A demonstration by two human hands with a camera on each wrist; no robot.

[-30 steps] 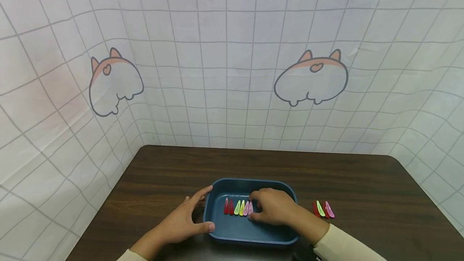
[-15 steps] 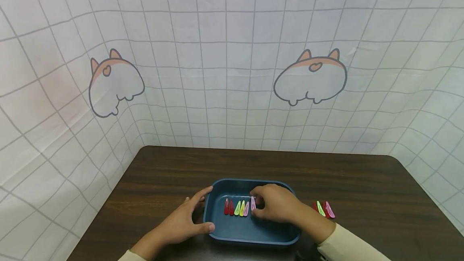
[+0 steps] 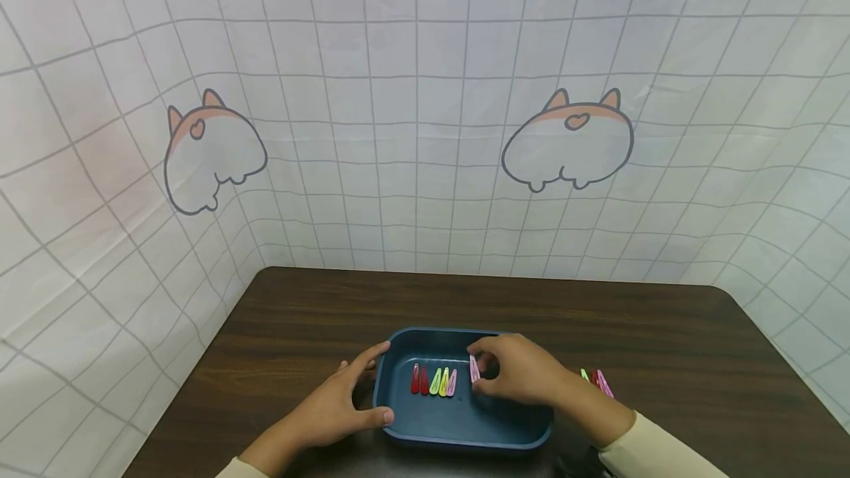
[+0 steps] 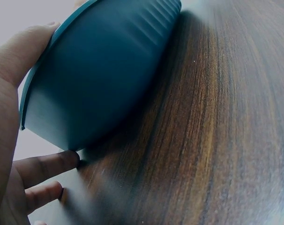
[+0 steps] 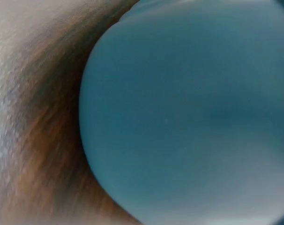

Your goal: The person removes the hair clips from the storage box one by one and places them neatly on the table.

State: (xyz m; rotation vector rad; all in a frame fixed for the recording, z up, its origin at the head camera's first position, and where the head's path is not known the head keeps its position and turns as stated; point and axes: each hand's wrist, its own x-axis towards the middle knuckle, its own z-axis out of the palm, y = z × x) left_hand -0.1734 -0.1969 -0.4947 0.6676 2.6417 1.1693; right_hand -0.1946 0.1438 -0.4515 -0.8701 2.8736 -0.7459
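A blue tray [image 3: 468,430] stands on the table, a row of snap hair clips lying inside it. Two red clips [image 3: 420,380] are at the left, then two yellow-green clips [image 3: 440,382] and one pink clip [image 3: 451,383]. My right hand [image 3: 524,369] is over the tray's right half and pinches another pink hair clip [image 3: 474,369] upright between thumb and fingers. At the tray's left end, my left hand [image 3: 339,404] rests with fingers spread, thumb and index finger touching the rim. In the left wrist view, the thumb [image 4: 27,49] lies along the rim, other fingers low beside the wall.
To the right of the tray, partly hidden by my right forearm, more hair clips [image 3: 600,382] in green, red and pink lie on the dark wooden table [image 3: 319,308]. A white grid-patterned curtain [image 3: 398,190] hangs behind and at both sides.
My right hand has taken the rightmost pink clip out of the row and moved it right, opening a gap. My left hand has stayed at the tray's left end.
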